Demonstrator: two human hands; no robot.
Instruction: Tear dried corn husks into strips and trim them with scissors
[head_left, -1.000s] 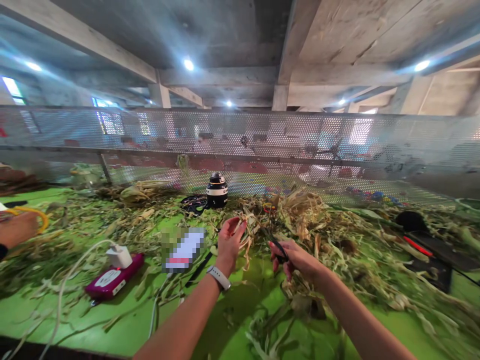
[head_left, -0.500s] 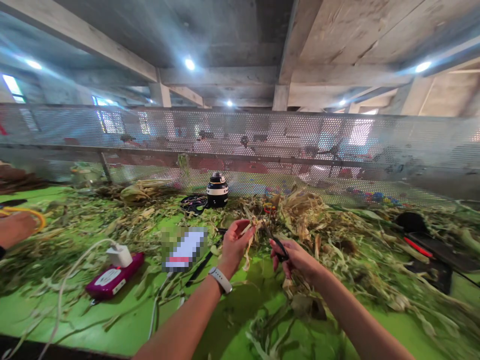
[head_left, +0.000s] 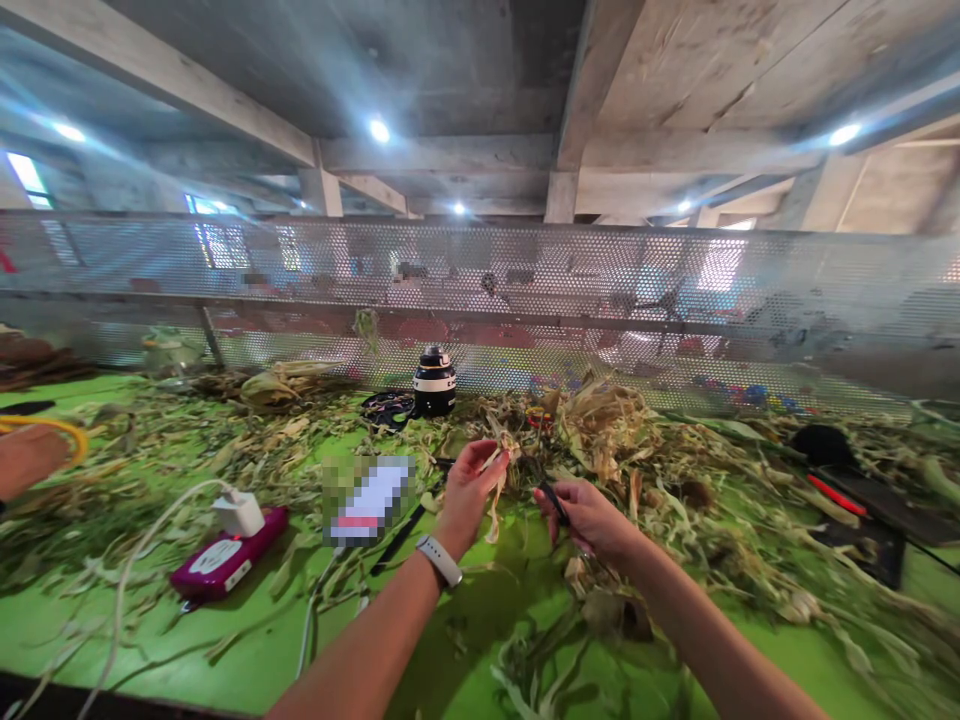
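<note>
My left hand (head_left: 466, 492), with a pale watch strap at the wrist, pinches a dry, pale plant strip (head_left: 495, 505) that looks like husk. Part of the strip dangles below the fingertips. Just right of it, my right hand (head_left: 592, 520) has its fingers wrapped around the black handles of a pair of scissors (head_left: 555, 502). The blades point up and left toward the strip but blur into the dry leaves behind. Whether they touch the strip I cannot tell. Dried husks (head_left: 600, 425) are heaped beyond both hands.
A phone (head_left: 371, 498) and a magenta power bank (head_left: 229, 555) with a white plug lie left on the green table (head_left: 420, 640). A black bottle (head_left: 435, 382) stands behind, before a perforated metal screen (head_left: 480, 260). Far left, another person's hand (head_left: 34, 460) holds something yellow-handled.
My right hand has turned slightly and the scissors have shifted a little, their blades showing less clearly. My left hand has barely moved. The other person's hand has moved slightly left.
</note>
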